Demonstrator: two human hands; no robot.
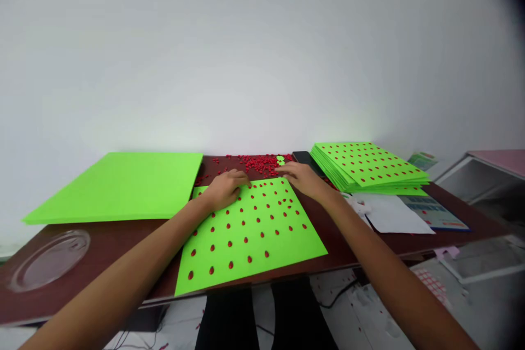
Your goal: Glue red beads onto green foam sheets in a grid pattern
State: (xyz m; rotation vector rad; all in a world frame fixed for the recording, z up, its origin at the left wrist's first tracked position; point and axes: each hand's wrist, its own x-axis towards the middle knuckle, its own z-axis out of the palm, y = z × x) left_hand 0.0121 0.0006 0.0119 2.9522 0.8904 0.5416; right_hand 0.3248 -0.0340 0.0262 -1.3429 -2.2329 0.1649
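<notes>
On the tabletop in front of me lies a bright green sheet [246,269] dotted with rows of small red drop-shaped pieces. My left hand [227,188] rests on its upper edge, fingers curled inward with the tips at the top row; what they hold, if anything, is too small to make out. Beyond the sheet's top right corner, my right hand [302,178] has its fingers stretched out over the edge of a pile of loose red pieces [262,164]. Small light-green flower-like bits [280,160] lie just past its fingertips. A few red pieces sit in a loose cluster near the sheet's right side.
Plain green sheets [118,186] are stacked at the left, near a clear round plastic lid [51,260]. At the right stands a stack of dotted green sheets [369,164], beside a dark phone [302,157], white paper [396,216] and a printed booklet [437,213]. A wall rises behind.
</notes>
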